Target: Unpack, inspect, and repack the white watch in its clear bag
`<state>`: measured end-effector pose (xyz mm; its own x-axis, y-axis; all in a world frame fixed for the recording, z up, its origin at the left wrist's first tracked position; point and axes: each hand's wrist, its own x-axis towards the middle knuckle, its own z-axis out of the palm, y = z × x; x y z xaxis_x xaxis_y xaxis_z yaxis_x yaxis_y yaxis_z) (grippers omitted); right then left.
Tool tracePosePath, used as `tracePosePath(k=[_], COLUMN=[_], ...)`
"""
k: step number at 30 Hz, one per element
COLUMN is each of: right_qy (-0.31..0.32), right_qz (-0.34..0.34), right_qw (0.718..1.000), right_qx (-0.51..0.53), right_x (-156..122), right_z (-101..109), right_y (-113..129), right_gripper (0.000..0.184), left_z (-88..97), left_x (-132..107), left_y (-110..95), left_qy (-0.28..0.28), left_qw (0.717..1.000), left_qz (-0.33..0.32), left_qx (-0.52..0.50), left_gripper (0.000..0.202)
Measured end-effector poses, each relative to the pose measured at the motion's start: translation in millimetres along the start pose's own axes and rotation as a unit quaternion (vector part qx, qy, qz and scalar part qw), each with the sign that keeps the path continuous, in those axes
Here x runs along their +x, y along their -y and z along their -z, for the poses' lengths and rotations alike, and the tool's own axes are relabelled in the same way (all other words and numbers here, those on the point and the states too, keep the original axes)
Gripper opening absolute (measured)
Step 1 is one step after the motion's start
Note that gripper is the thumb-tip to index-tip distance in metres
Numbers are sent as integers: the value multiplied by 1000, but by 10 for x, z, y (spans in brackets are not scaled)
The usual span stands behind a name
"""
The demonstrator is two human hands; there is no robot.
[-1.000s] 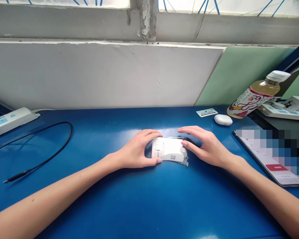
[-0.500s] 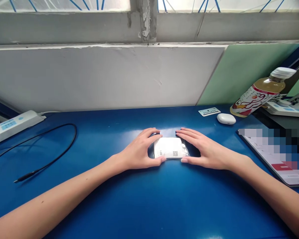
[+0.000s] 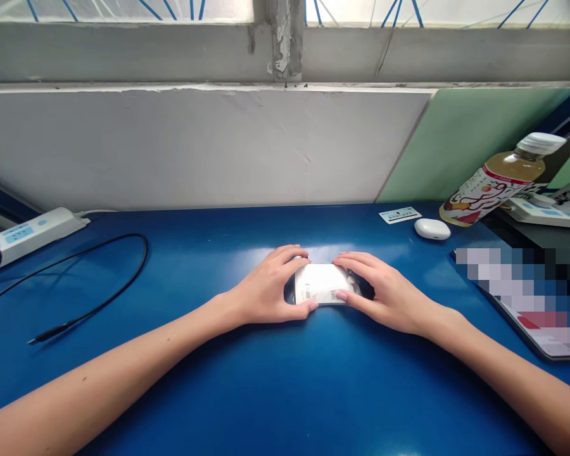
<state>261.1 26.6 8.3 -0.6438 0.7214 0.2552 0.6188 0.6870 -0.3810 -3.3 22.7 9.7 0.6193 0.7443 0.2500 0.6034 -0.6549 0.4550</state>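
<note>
A flat white package [image 3: 320,282] with printed codes and a shiny clear wrapping lies on the blue table, between my hands. My left hand [image 3: 278,288] grips its left end, thumb along the near edge and fingers over the far edge. From the other side my right hand [image 3: 384,288] grips the right end; its thumb rests on top of the package near the front, and its fingers curl over the far edge. Both palms hide the package's ends. What is inside the wrapping I cannot make out.
A black cable [image 3: 99,310] loops on the left beside a white power strip [image 3: 38,231]. At the right are a card [image 3: 399,215], a white earbud case [image 3: 432,229], a tilted drink bottle [image 3: 494,180] and a tablet-like device [image 3: 536,323]. A wall [image 3: 209,149] closes the back.
My right thumb has moved from the package's near edge up onto its top, covering the square code. The right fingers have shifted slightly left. My left hand has stayed almost the same.
</note>
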Motion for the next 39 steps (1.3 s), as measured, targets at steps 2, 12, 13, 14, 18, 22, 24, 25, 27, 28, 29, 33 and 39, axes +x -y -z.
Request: tracePosePath(k=[2, 12, 13, 14, 18, 22, 24, 25, 27, 28, 29, 33, 39], right_qy=[-17, 43, 48, 52, 47, 51, 46, 36, 2, -20, -43, -70, -14], right_qz=[8, 63, 60, 55, 19, -6, 0, 10, 33, 46, 57, 91, 78], right_qw=[1000, 997, 996, 996, 995, 992, 991, 991, 995, 996, 997, 993, 997], right_qx=[-3, 29, 37, 49, 91, 118, 129, 126, 94, 69, 42, -19, -4], right_x=[3, 26, 31, 33, 25, 17, 16, 16, 18, 19, 21, 34, 35], right_z=[-36, 10, 22, 34, 67, 84, 94, 100, 114, 121, 129, 140, 117], right_y=[19, -60, -56, -54, -73, -131, -172, -196, -246, -271, -294, -335, -255], right_gripper=[43, 52, 53, 54, 50, 45, 44, 43, 38, 35, 30, 16, 26], left_z=[-7, 5, 6, 7, 5, 8, 9, 10, 8, 6, 5, 4, 12], left_x=[-3, -13, -12, -10, -1, 1, 0, 0, -3, -5, -7, -12, -22], left_y=[-1, -3, -5, -7, -12, -12, -12, -12, -11, -11, -10, -20, -43], left_qy=[-1, 7, 8, 9, 11, 15, 13, 11, 5, 2, -1, 0, 9], left_qw=[1000, 1000, 1000, 1000, 1000, 1000, 1000, 1000, 1000, 1000, 1000, 1000, 999], left_qz=[-10, -3, -2, -1, 0, -1, 1, 2, 6, 8, 10, 12, 5], left_qx=[2, 0, 0, -1, -3, -2, 0, 1, 3, 5, 8, 28, 41], left_gripper=[60, 56, 57, 57, 57, 58, 57, 57, 56, 56, 56, 57, 58])
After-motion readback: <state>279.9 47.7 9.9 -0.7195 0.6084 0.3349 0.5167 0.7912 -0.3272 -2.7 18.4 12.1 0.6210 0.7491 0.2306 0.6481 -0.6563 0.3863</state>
